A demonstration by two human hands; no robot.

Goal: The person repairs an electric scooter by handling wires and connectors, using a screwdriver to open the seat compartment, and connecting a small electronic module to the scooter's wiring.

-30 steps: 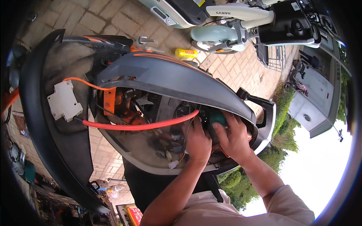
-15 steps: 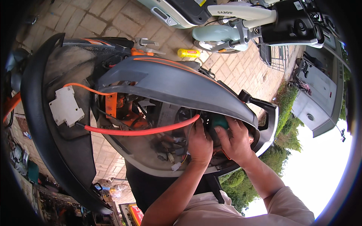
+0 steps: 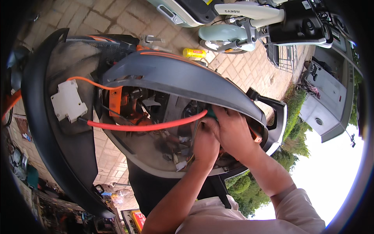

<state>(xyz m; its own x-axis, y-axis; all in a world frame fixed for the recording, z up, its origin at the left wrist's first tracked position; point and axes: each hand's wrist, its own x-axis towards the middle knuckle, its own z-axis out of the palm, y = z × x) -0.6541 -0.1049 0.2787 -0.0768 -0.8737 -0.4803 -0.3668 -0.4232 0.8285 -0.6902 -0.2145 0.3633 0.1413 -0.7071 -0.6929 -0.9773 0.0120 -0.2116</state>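
Observation:
A scooter's body lies open beneath me, its grey side panel (image 3: 167,74) curving over a bay with wires. My left hand (image 3: 206,142) is closed inside the bay, just below the end of a thick red cable (image 3: 152,127); its fingertips are hidden. Overlapping it, my right hand (image 3: 235,132) curls round a rounded green thing (image 3: 211,112), which shows only in part beside the cable's end. The cable runs left to a whitish circuit breaker (image 3: 68,101) resting on the underside of the raised black seat (image 3: 37,128). A thinner orange wire (image 3: 91,82) also leaves the breaker.
An orange bracket (image 3: 115,102) stands in the bay's left part, and loose connectors (image 3: 181,165) lie near its lower rim. Beyond, a yellow cylinder (image 3: 194,53) lies on the paving by a pale green scooter (image 3: 224,37). A grey vehicle (image 3: 323,101) stands at right.
My right hand has moved left and across my left hand, carrying the green thing towards the red cable's end. Less of the green thing shows now. My left hand's fingers are more curled.

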